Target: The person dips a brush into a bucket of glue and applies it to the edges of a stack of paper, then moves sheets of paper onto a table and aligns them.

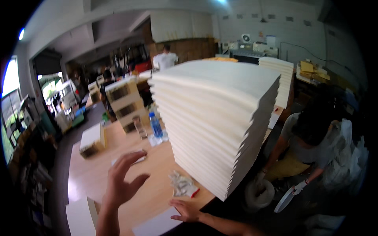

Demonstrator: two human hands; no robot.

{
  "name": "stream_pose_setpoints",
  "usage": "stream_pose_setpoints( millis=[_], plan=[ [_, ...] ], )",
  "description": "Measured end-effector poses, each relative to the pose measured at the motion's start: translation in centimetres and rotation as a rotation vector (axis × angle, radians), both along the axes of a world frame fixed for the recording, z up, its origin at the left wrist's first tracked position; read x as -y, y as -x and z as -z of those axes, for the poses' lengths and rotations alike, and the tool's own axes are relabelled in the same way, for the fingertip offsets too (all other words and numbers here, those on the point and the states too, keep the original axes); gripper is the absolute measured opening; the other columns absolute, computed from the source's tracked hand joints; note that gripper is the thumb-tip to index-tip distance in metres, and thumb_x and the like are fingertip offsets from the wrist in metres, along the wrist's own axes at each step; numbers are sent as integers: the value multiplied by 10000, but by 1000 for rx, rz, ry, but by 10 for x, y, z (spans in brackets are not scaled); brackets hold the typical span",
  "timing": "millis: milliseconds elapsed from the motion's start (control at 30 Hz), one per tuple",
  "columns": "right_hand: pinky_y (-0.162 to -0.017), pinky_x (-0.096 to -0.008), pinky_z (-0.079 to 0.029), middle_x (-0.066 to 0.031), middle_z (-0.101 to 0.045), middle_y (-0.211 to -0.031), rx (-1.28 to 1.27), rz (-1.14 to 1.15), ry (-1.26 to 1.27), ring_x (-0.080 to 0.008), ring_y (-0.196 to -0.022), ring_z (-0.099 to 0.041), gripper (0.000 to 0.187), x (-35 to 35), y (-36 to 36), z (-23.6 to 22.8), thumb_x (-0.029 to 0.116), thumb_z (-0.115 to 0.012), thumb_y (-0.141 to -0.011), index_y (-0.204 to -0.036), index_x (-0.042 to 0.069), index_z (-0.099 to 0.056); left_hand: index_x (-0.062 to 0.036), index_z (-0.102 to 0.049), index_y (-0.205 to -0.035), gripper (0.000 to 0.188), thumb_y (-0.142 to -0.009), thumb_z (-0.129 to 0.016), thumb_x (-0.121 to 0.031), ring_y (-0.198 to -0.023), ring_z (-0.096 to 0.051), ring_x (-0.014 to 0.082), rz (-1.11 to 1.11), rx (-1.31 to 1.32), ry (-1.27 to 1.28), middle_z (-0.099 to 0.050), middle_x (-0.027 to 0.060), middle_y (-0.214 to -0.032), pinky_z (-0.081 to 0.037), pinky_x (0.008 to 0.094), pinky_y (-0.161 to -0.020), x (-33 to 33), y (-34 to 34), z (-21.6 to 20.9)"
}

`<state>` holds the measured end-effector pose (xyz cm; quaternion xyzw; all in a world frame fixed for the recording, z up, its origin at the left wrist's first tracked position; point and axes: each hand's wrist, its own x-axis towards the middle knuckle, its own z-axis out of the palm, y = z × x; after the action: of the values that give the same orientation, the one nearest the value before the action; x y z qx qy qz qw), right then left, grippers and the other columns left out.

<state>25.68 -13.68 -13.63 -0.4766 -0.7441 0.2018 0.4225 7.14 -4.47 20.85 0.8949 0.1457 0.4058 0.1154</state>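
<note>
Fingers (177, 202) of my right hand (189, 211) lie close together, with the thumb parted from them and nothing clamped between that I can see. With twelve straight up the view, the white sheet (155, 224) is at about eight o'clock from them, on the near part of the bench (157, 192); the fingertips reach its upper right edge, though I cannot tell whether they press on it or hover just over it. This right hand is the nearer one. My left hand (120, 179) is raised at about eleven o'clock from the sheet, its thumb and fingers spread wide around nothing. The sheet's far edge slants from eight toward two; the lower border of the view cuts the rest off, so I cannot judge the long axis. It looks flat, plain and smooth, paler than the light wood-toned top beneath. White gloves (182, 185) with a red cuff lie crumpled near twelve o'clock from my right fingers, and the tall, wavy-edged white stack (208, 114) rises toward one o'clock.
</note>
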Motion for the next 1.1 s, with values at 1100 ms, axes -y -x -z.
stream_pose_setpoints(
  millis=[1100],
  plan=[
    [-739, -356, -586, -139, -765, -947, -429, 250, -108, -262, -860, -740, 322, 93, -14, -124, 306, -661, -1011, -1020, -5, -743, -51, -719, -1086, 325, -772, -768, -119, -924, -735, 318, 353, 122, -564, -749, 133, -996, -579, 397, -812, 26, -188, -164]
  ],
)
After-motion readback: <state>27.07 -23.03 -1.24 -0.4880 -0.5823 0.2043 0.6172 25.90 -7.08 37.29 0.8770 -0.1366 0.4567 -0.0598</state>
